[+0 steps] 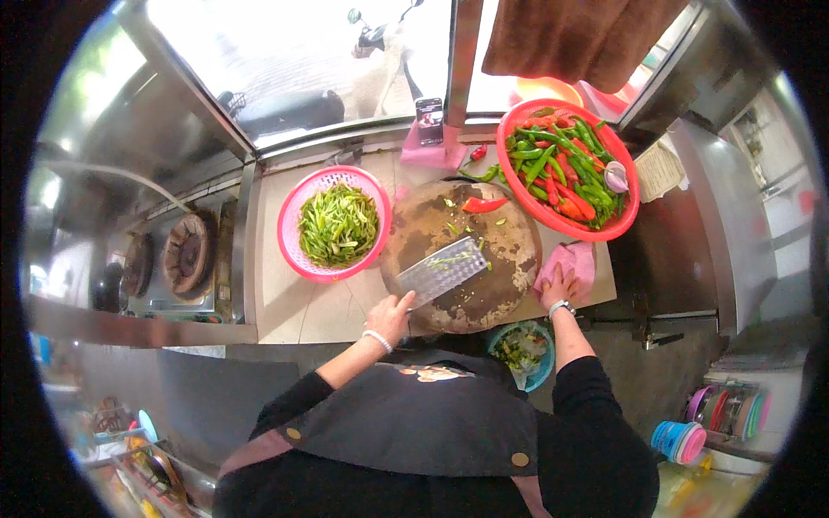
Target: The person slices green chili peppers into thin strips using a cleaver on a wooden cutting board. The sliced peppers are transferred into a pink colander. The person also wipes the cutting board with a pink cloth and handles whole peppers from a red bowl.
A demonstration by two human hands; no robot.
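My left hand (390, 318) grips the handle of a Chinese cleaver (435, 273), its dimpled blade lying over the round wooden chopping block (505, 285). Green slivers cling to the blade. On the block's far side lies a red pepper piece (484, 205), with small green scraps around it. My right hand (558, 289) rests on a pink cloth (580, 262) at the block's right edge, fingers spread. To the left, a pink plastic basket (289, 243) holds sliced green peppers (339, 225). A red basket (628, 223) at the upper right holds whole green and red peppers (563, 168).
A phone (429, 122) leans at the window on a pink cloth (424, 155). Loose peppers (482, 173) lie behind the block. Below the counter's front edge stands a blue bin (546, 366) with scraps. A gas burner (186, 252) is at far left, beyond a metal partition.
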